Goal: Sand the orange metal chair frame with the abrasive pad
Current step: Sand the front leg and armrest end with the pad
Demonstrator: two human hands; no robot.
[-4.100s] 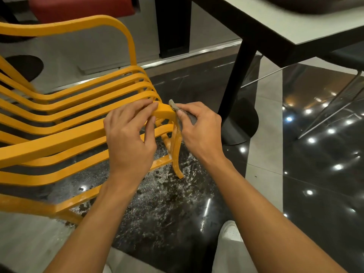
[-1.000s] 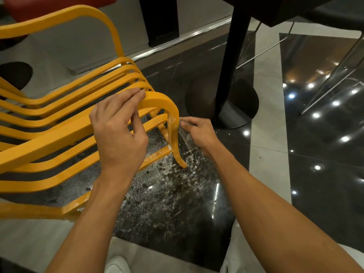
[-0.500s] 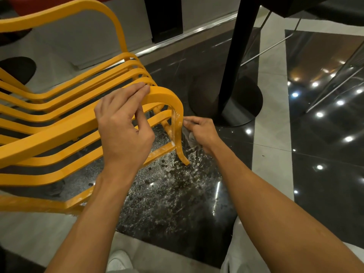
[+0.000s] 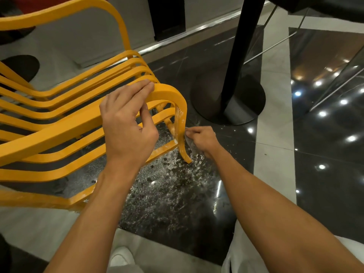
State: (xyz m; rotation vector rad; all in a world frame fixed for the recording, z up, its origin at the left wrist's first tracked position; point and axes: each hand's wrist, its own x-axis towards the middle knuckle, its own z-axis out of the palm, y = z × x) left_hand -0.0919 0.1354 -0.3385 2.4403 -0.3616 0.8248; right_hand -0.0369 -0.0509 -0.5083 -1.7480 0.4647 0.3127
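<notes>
The orange metal chair frame [image 4: 59,133] fills the left of the view, its slats curving down into a front leg at centre. My left hand [image 4: 126,123] grips the top of the curved armrest bar where it bends down. Low on that front leg, my right hand [image 4: 202,139] presses a small grey abrasive pad [image 4: 189,141] against the leg's right side. Pale scuffed patches show on the leg just above the pad. Most of the pad is hidden behind my fingers.
A black table pedestal [image 4: 232,99] with a round base stands just right of the leg. The glossy dark floor [image 4: 177,190] below the leg is strewn with pale sanding dust. My white shoe [image 4: 122,257] is at the bottom. Thin metal chair legs [image 4: 334,85] are at upper right.
My right hand with the pad has slid down from the top bend of the armrest to the lower leg. The left hand has kept its grip on the bar.
</notes>
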